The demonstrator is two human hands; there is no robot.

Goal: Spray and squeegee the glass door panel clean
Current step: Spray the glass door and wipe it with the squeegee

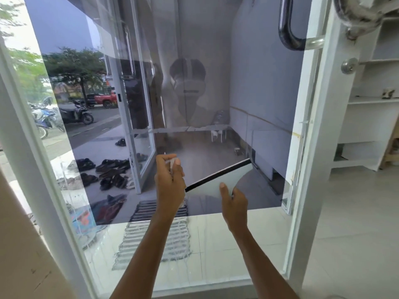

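Head view: the right grip [234, 201] is clamped on the squeegee [218, 179] (black blade edge uppermost, tilted) at the lower part of the glass door panel [248, 83]. The left grip [170, 182] is clenched round a white cloth [172, 161] at the blade's left end.

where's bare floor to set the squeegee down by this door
Bare tile floor right of the door frame, below the white shelves. Crowded: sandals outside at left; doormat beyond the glass. Left hand grips a cloth; right hand grips the squeegee.
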